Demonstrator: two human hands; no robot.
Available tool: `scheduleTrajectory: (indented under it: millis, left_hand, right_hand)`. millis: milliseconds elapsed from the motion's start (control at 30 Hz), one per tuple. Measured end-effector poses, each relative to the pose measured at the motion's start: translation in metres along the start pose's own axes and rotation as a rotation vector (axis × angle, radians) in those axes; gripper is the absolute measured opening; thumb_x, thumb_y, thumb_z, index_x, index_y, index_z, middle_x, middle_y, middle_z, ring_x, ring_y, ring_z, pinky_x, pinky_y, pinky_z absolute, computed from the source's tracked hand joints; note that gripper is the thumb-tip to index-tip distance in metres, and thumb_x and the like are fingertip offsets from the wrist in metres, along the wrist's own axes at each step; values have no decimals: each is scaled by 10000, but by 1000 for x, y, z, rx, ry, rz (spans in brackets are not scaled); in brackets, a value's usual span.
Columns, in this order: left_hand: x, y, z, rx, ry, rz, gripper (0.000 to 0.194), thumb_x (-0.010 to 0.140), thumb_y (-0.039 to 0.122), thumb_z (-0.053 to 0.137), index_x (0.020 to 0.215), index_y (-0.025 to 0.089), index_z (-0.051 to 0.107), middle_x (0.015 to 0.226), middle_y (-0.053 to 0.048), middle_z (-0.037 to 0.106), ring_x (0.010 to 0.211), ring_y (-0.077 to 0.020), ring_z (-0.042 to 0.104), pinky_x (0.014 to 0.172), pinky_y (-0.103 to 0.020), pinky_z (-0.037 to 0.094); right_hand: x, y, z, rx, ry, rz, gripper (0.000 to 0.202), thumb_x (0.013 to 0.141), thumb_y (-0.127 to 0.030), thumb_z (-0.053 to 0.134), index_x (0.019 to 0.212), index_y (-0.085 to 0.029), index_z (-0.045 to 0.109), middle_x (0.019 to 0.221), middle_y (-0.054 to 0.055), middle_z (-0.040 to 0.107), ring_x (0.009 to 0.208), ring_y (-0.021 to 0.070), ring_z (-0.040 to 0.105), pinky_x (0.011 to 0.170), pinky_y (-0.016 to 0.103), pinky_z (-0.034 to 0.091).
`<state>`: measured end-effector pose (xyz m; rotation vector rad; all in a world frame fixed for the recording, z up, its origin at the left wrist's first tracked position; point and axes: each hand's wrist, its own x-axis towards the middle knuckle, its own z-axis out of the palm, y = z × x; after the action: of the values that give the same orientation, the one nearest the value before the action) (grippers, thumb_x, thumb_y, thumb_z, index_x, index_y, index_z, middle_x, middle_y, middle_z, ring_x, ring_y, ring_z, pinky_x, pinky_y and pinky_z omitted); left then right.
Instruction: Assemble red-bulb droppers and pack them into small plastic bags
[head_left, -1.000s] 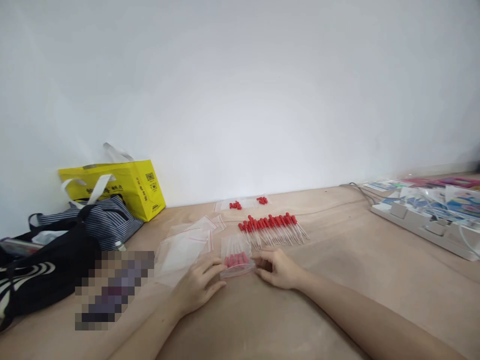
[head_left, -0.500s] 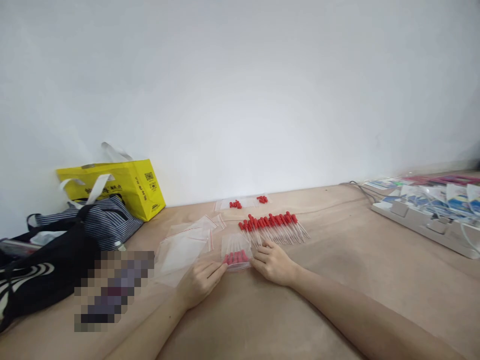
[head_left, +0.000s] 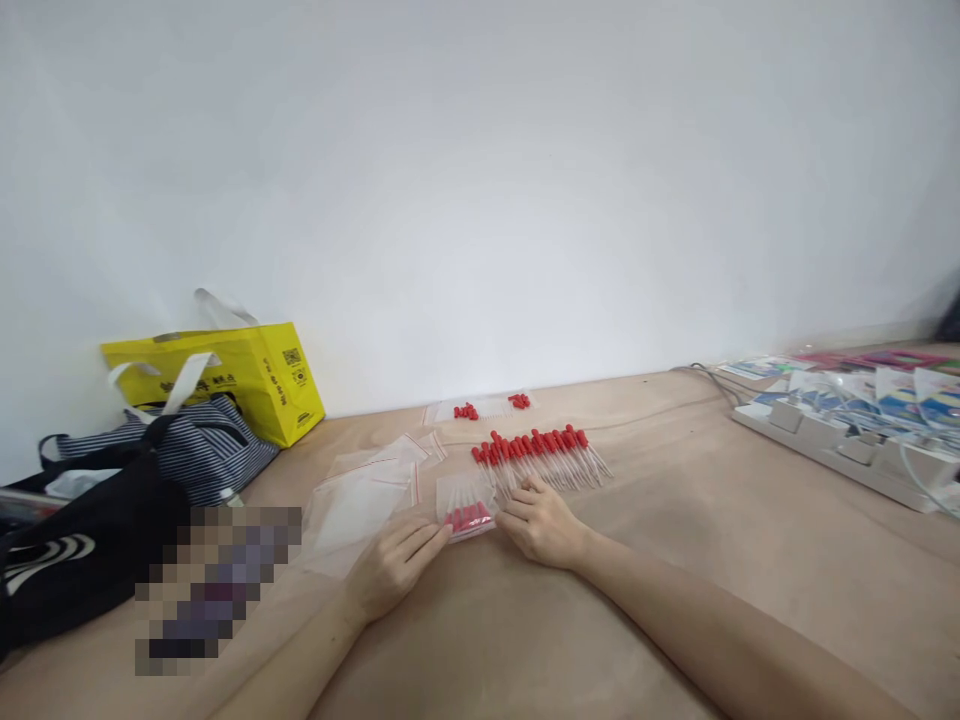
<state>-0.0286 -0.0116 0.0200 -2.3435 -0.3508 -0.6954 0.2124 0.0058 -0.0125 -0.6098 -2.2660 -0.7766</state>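
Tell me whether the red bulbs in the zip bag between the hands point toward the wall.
No, the red bulbs point away from the wall, with their clear stems running toward it inside the zip bag.

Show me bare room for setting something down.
Bare tabletop: between the left forearm and right forearm; between right forearm and power strip. Crowded: beyond the right hand, red-tipped sticks; beyond the left hand, clear bags; between hands, a filled bag.
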Motion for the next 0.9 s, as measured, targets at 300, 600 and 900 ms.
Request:
scheduleTrajectory:
  millis: [300, 600, 900]
  left_hand:
    - [3, 3, 0, -29, 34, -19, 271, 858, 47, 332, 944, 130, 575, 727, -44, 682, 655, -137, 635, 635, -259, 538]
    - [14, 9, 7, -80, 35, -76, 217, 840, 75, 376, 865, 133, 584, 664, -41, 631, 627, -144, 596, 592, -270, 510]
    - [31, 22, 23, -59, 63, -90, 207, 825, 67, 401, 741, 136, 577, 603, -22, 588, 566, -129, 554, 542, -251, 465]
  right_hand:
    - [3, 0, -3, 5, 50, -15, 213, 771, -104, 439, 574, -160, 496, 545, -14, 507, 579, 107, 379, 614, 301, 228]
    - [8, -5, 1, 4, 79, -50, 257, 785, -79, 424, 546, -156, 480, 523, -19, 484, 573, 107, 374, 623, 290, 247]
    - [13, -14, 4, 14, 114, -29, 261, 799, -93, 395, 558, -155, 473, 520, -16, 468, 560, 108, 375, 609, 291, 236]
